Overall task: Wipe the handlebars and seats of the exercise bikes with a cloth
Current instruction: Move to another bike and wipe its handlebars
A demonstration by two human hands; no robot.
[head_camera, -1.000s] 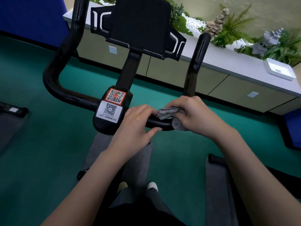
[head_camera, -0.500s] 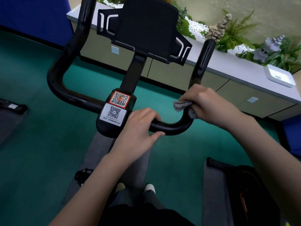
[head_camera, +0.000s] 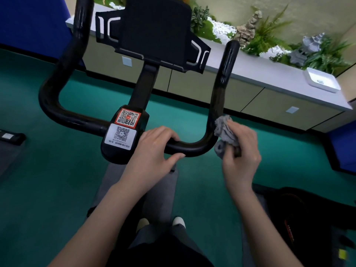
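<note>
The grey cloth (head_camera: 225, 132) is bunched up in the right hand (head_camera: 240, 153), whose fingers are curled round it. Part of the wad sticks out above the fingers and a fold hangs below them. The cloth sits at the outer side of the handlebar (head_camera: 192, 149), where the bar bends from the cross piece into the right upright; whether it touches the bar or is only just beside it I cannot tell.

To the left of that hand, the left hand (head_camera: 154, 151) grips the cross piece, fingers wrapped over the top and thumb along the near side. Just left of the left hand is the centre block with two QR labels (head_camera: 126, 126), one red, one white. Beyond both hands a black holder (head_camera: 156, 29) stands on the stem between the two uprights.

Farther off, past the hands, a long worktop (head_camera: 269, 74) carries plants (head_camera: 267, 37) and a white dish (head_camera: 321, 82). Below the hands lie a green floor (head_camera: 48, 189), a grey mat (head_camera: 115, 182) and the person's shoes (head_camera: 179, 221).
</note>
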